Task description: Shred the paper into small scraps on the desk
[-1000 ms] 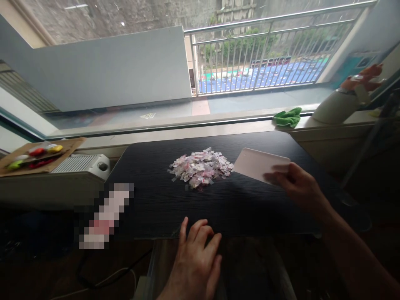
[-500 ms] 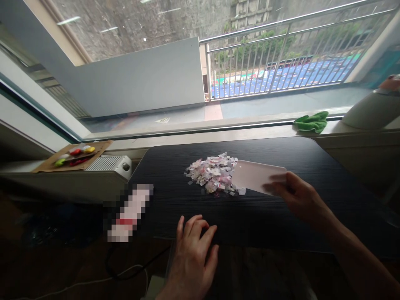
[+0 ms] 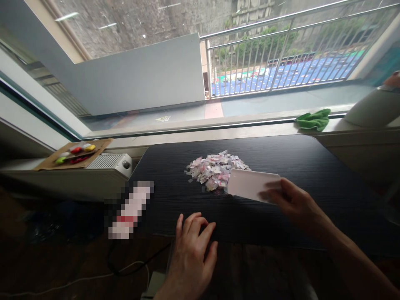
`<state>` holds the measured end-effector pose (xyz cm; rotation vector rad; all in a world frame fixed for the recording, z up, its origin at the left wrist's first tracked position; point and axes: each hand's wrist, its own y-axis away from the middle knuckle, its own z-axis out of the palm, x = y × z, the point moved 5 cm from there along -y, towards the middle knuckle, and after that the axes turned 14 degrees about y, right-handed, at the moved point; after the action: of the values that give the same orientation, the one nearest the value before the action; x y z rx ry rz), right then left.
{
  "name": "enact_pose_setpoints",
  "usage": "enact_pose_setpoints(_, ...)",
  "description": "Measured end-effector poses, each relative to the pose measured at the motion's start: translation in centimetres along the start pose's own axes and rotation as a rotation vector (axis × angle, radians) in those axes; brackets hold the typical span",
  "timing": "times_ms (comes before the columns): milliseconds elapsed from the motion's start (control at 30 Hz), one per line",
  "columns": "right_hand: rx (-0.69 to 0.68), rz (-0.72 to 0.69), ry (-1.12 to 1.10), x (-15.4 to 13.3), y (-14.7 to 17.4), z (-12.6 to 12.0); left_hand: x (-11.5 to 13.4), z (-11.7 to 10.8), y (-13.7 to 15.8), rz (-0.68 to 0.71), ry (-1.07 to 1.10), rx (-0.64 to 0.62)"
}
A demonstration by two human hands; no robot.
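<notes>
My right hand (image 3: 292, 198) is closed on the right end of a thin, pale pink rectangular scraper (image 3: 246, 185), shaped like a flat card with rounded corners. The scraper's left edge lies at the right front side of a heap of small paper scraps (image 3: 212, 168), white and pink, and covers part of it. My left hand (image 3: 195, 246) rests at the front edge of the black table (image 3: 175, 212), fingers apart, holding nothing. Whether the scraper touches the tabletop I cannot tell.
A blurred-out pinkish object (image 3: 134, 206) lies at the table's left edge. Beyond it, a cardboard sheet (image 3: 96, 146) with colourful items rests on a white heater (image 3: 111, 162). On the windowsill are a green cloth (image 3: 313, 120) and a white container (image 3: 371, 108). Cables (image 3: 121, 271) run below.
My right hand has moved the scraper slightly left and toward me, along the heap's right front side. My left hand has stayed nearly in place.
</notes>
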<state>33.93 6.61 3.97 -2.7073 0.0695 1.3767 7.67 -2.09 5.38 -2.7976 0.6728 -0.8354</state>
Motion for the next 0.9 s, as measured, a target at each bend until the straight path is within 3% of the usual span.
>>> enact_pose_setpoints(200,0.017,-0.004,0.021,0.0,0.1,0.6,0.0,0.0,0.2,-0.023,0.003,0.020)
enact_pose_setpoints(367,-0.126,-0.018,-0.045,-1.0,0.9,1.6,0.1,0.0,0.3,-0.039,0.024,0.055)
enact_pose_setpoints(567,0.022,0.058,-0.002,-1.1,2.6,0.0,0.0,0.0,0.4,-0.070,0.032,0.019)
enact_pose_setpoints(767,-0.017,0.053,0.072,-0.9,3.8,0.6,-0.2,0.0,0.3,-0.061,0.044,-0.017)
enact_pose_setpoints(900,0.039,0.057,0.100,-0.2,3.5,0.9,-0.3,0.0,0.4,-0.069,0.040,-0.012)
